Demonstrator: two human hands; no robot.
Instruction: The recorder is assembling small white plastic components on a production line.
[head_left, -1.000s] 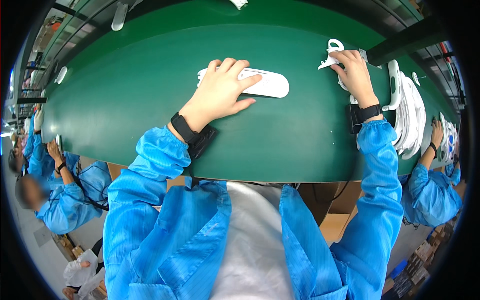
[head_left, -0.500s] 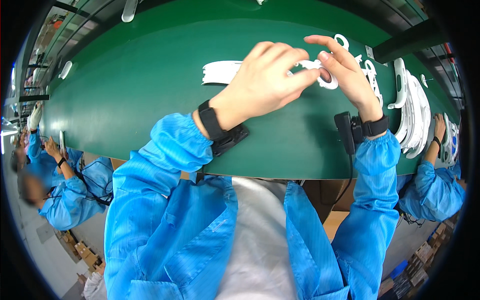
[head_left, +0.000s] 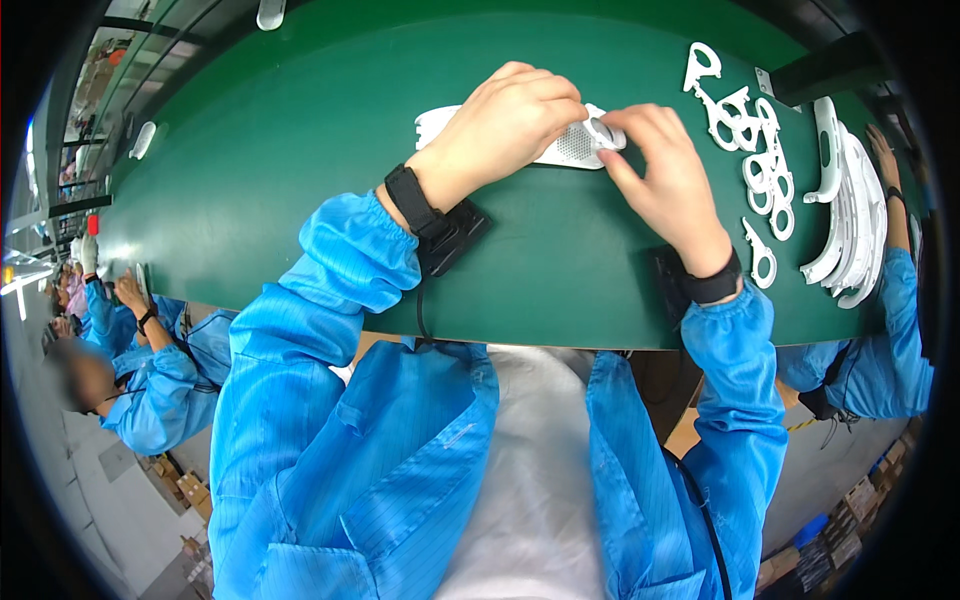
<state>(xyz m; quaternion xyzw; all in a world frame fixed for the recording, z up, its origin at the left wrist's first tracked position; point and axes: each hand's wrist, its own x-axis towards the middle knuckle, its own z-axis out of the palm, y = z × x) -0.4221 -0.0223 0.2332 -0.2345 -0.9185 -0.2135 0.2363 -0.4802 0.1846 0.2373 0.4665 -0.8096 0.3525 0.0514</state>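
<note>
On the green table lies a long white plastic shell [head_left: 572, 150] with a perforated patch, partly hidden under my left hand [head_left: 515, 112]. A small white ring-shaped plastic part [head_left: 598, 127] sits at the shell's right end, touching it or just above it. My left fingers are bent together, their tips at the ring part's left edge; the thumb is hidden. From the right, my right hand [head_left: 668, 175] has its index finger and thumb around the ring part. Several similar white ring parts [head_left: 758, 172] lie in a loose cluster to the right.
A stack of curved white shells [head_left: 850, 215] stands at the table's right end, near a dark post [head_left: 835, 72]. Single white pieces [head_left: 143, 140] lie far left and at the top edge. Co-workers in blue sleeves [head_left: 165, 385] are on both sides.
Both hands have brought the ring part left and down to the shell's right end. The perforated patch and more of the ring-part cluster now show. The right-hand co-worker's arm reaches farther forward.
</note>
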